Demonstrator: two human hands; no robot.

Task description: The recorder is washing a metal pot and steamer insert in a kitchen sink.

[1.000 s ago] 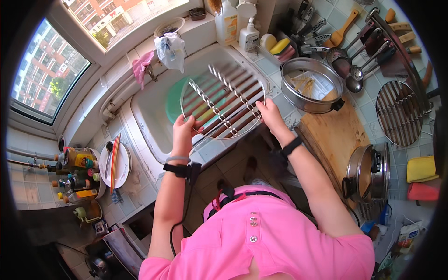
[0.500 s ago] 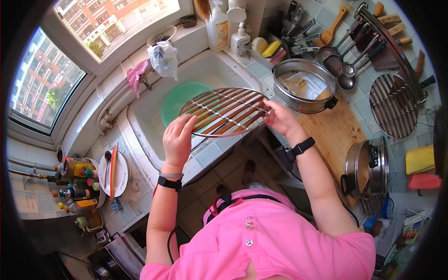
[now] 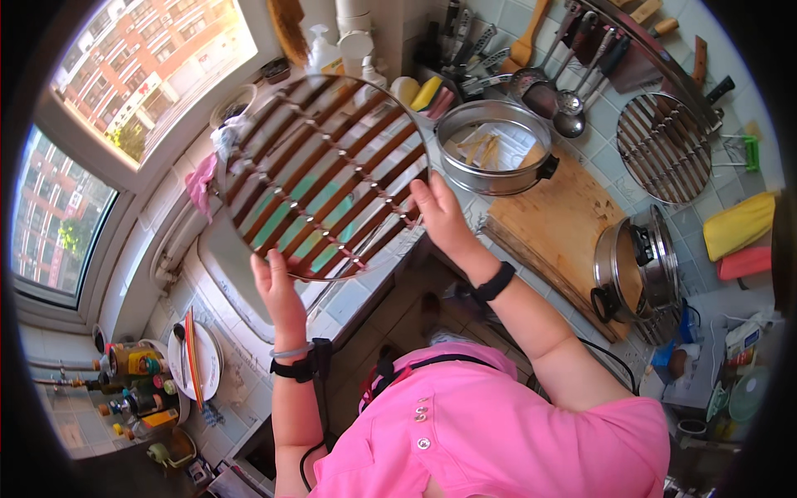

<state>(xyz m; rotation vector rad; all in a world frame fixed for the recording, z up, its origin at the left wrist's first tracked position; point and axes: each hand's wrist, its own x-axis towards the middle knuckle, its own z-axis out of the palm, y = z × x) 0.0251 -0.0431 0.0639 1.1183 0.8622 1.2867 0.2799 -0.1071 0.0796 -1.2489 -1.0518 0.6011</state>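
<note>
Up in front of me, over the sink, a round steamer rack [image 3: 310, 219] of brown slats with a metal rim is tilted so its face shows. My left hand [image 3: 280, 297] grips its lower left edge, fingers closed on the rim. On the right edge, my right hand [image 3: 444, 214] has the thumb and fingers closed round the rim. Through the slats shows a green basin [image 3: 320, 236] in the white sink [image 3: 217, 264]. The rack hides much of the sink and the tap.
A steel steamer tier [image 3: 490, 179] with something pale inside stands by the wooden cutting board [image 3: 573, 217]. More steel steamer pieces [image 3: 613, 274] are at its near end. A second slatted rack [image 3: 664, 149] hangs right. Plates [image 3: 214, 365] and several bottles [image 3: 137, 390] lie left.
Both hands have raised the steamer rack and moved it left, tipping it from nearly flat to a steeper tilt. The view has shifted as well.
</note>
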